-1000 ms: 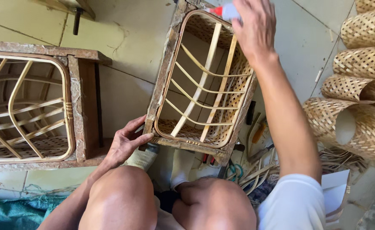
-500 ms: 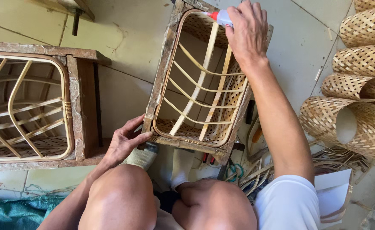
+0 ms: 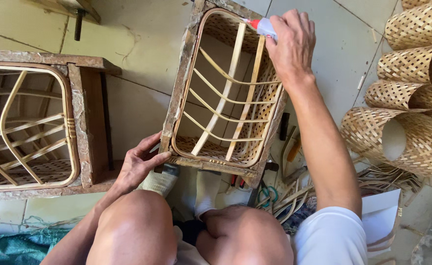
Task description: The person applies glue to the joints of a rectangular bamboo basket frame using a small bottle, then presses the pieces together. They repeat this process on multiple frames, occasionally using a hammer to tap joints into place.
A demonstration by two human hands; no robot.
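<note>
A worn wooden frame mould (image 3: 179,93) stands tilted on the floor in front of my knees, with a woven bamboo basket (image 3: 255,122) and thin bamboo ribs inside it. My left hand (image 3: 140,162) grips the frame's near left corner. My right hand (image 3: 292,41) is at the far rim and holds a small glue bottle (image 3: 261,26) with a red nozzle. The nozzle points at the top end of a bamboo rib. Most of the bottle is hidden in my fist.
A second wooden mould (image 3: 86,122) with a bamboo frame lies at the left. Several woven bamboo shades (image 3: 412,122) are stacked at the right. Bamboo strips, small tools and a white sheet (image 3: 382,206) lie by my right knee. A green cloth (image 3: 10,245) is at the bottom left.
My right hand has come down and slightly left along the far rim, bringing the glue bottle's nozzle to the rib's top end. My left hand stays on the corner.
</note>
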